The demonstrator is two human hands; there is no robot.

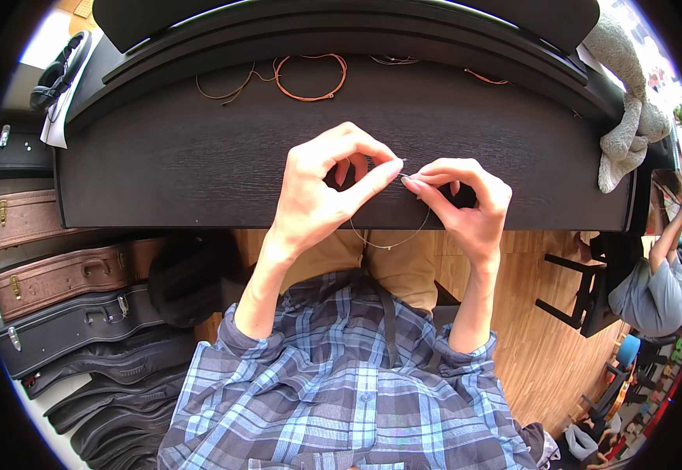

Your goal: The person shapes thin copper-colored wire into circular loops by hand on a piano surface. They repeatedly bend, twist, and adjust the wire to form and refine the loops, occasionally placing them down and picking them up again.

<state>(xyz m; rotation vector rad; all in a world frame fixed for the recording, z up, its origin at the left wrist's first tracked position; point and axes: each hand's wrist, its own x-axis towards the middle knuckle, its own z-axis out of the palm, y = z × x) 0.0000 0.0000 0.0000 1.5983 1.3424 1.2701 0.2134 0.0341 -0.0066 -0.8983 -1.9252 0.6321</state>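
My left hand (321, 176) and my right hand (466, 200) are raised over the front of a dark wood-grained surface (168, 172). Each pinches a thin wire string (388, 247) between thumb and fingertips, the two pinches a short distance apart. The string hangs in a loop below my hands, past the front edge, with a tiny piece on its lower part. Farther back on the surface lie a coiled orange string (343, 78), a loose brownish string (231, 94), pale strings (392, 60) and a short orange one (486, 77).
Stacked instrument cases (59, 290) stand at the left, with headphones (51, 86) at back left. A grey plush toy (623, 133) hangs at back right. A person (647, 290) in grey-blue sits at the right by a black bench (580, 282). Instruments (615, 392) stand at lower right.
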